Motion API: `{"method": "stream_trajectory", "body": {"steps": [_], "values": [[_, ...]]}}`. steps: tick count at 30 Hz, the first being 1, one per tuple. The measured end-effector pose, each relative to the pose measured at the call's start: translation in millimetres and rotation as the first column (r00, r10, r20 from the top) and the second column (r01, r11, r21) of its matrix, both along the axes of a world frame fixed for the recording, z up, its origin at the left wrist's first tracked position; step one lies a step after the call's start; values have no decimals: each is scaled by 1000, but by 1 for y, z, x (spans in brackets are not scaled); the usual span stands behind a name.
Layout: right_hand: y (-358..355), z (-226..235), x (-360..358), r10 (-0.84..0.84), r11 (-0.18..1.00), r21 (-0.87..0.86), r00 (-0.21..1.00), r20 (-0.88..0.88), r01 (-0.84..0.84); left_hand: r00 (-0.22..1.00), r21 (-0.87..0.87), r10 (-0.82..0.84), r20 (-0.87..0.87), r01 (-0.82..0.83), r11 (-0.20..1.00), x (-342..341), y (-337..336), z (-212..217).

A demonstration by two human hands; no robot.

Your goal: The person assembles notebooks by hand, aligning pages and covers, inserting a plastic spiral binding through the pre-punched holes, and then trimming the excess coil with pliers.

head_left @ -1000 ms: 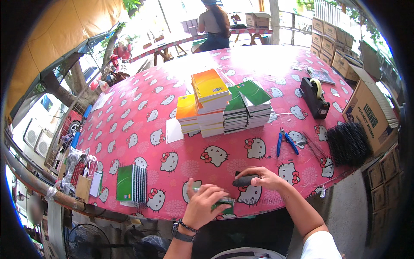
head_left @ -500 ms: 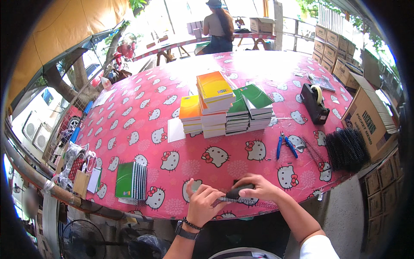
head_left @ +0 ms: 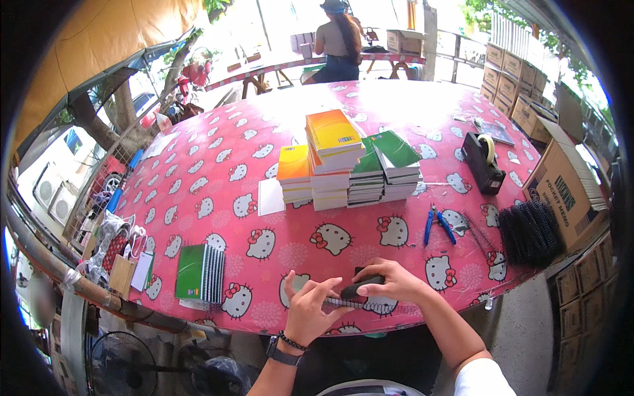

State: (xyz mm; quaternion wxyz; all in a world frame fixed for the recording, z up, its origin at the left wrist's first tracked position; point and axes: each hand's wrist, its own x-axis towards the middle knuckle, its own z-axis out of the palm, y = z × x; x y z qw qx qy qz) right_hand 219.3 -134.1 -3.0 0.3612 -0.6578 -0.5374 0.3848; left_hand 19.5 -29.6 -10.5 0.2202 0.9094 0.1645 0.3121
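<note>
At the near edge of the table, my left hand (head_left: 314, 305) is closed on a small notebook seen nearly edge-on. A dark wire coil (head_left: 345, 303) runs along the notebook's edge facing me. My right hand (head_left: 389, 282) grips a black, rounded block-like tool (head_left: 362, 286), its exact kind unclear. The tool lies against or just above the coiled edge, close to my left fingertips. Most of the notebook is hidden by my fingers. To the left sits a short stack of green coil-bound notebooks (head_left: 200, 272).
Taller stacks of orange notebooks (head_left: 333, 132) and green notebooks (head_left: 395, 148) stand mid-table. Blue-handled pliers (head_left: 439, 224), a pile of black coils (head_left: 533, 230), a tape dispenser (head_left: 482, 163) and a cardboard box (head_left: 569, 175) are on the right. A person (head_left: 338, 43) is at a far table.
My right hand and the black tool have shifted slightly left along the coiled edge. Less loose coil shows to the right of the notebook. My left hand keeps its hold.
</note>
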Motion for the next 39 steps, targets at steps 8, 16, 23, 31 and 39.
{"method": "stream_trajectory", "body": {"steps": [8,16,23,31,39], "values": [[11,-1,3,123,992,-1,981,-149,-124,1000,6,5,-19,-5,1000,-1,5,1],[15,-6,-1,198,977,141,916,-350,-157,973,-12,96,208,-96,995,-8,22,0],[29,-1,-9,208,969,171,961,-180,-178,865,-774,69,497,407,484,-15,24,-44],[37,4,-10,233,966,165,949,-213,-200,880,-772,-8,476,422,476,-17,30,-59],[46,8,-16,260,957,198,934,-247,-214,886,-706,-71,458,411,577,-15,37,-57]]}}
